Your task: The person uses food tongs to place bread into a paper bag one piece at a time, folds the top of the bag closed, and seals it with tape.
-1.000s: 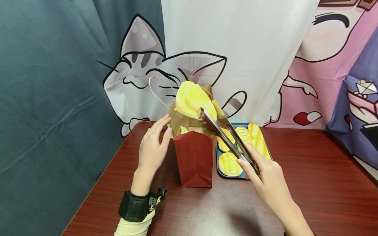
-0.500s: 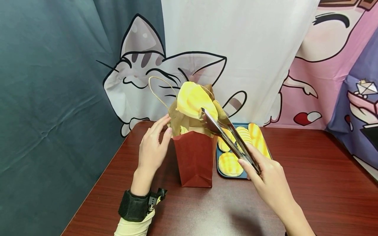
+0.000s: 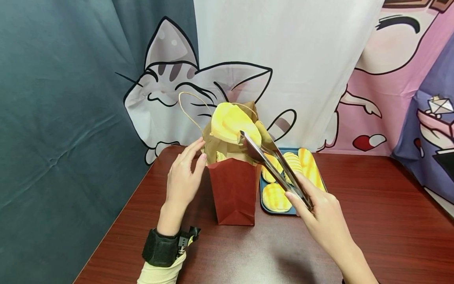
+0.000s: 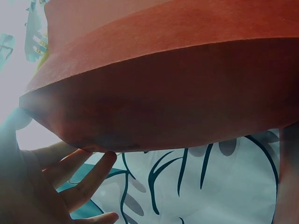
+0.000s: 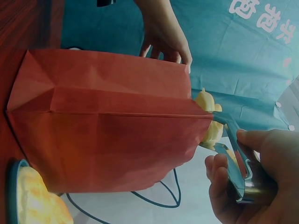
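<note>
A red paper bag (image 3: 234, 193) with a tan inside and a string handle stands upright on the table. My left hand (image 3: 185, 173) touches its left side near the rim, fingers mostly straight; in the left wrist view, fingertips (image 4: 110, 157) rest against the bag's side. My right hand (image 3: 320, 211) grips metal tongs (image 3: 280, 173), thumb on one arm and fingers round the other. Between the tongs' ends is a yellow piece of bread (image 3: 234, 122), tilted above the bag's mouth. Another yellow piece shows just inside the bag; most of it is hidden.
Right of the bag, a blue tray (image 3: 266, 210) holds several breads: a round bun (image 3: 276, 197), a ridged roll (image 3: 292, 162) and a long loaf (image 3: 310, 167). Bag and tongs partly cover it. Printed cloth (image 3: 301, 51) hangs behind the wooden table (image 3: 383, 205).
The bread in the tongs has dropped slightly toward the bag's mouth, after a small shift right and back. The left hand and the bag have stayed in place.
</note>
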Demonstrator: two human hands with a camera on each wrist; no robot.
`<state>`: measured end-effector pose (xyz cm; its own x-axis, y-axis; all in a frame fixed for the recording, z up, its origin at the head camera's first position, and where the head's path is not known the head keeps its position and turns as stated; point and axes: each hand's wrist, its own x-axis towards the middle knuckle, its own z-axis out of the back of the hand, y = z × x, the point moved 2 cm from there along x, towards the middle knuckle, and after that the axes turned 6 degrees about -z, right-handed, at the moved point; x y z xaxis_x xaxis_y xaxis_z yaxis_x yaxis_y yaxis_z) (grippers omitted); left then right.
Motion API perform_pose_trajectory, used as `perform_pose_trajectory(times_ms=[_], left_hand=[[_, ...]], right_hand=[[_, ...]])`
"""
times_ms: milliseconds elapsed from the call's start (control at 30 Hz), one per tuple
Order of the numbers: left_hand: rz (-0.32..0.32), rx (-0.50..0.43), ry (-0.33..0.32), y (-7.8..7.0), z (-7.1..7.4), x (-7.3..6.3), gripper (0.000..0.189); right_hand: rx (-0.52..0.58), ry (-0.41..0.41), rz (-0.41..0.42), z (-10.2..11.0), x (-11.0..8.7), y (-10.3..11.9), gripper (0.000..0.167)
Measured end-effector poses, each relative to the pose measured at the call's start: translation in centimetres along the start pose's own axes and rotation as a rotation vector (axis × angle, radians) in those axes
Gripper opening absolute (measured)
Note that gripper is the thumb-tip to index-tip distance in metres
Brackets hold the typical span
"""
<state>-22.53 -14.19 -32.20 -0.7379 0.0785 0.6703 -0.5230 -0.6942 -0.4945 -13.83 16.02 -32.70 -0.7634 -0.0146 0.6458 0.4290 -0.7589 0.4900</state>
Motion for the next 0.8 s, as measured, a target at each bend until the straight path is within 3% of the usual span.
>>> perform_pose_trajectory(times_ms=[800], left_hand=[[0.000, 0.001, -0.004, -0.11, 0.07, 0.04, 0.042]], right_hand=[[0.006, -0.004, -0.018, 0.19, 0.10, -0.09, 0.049]])
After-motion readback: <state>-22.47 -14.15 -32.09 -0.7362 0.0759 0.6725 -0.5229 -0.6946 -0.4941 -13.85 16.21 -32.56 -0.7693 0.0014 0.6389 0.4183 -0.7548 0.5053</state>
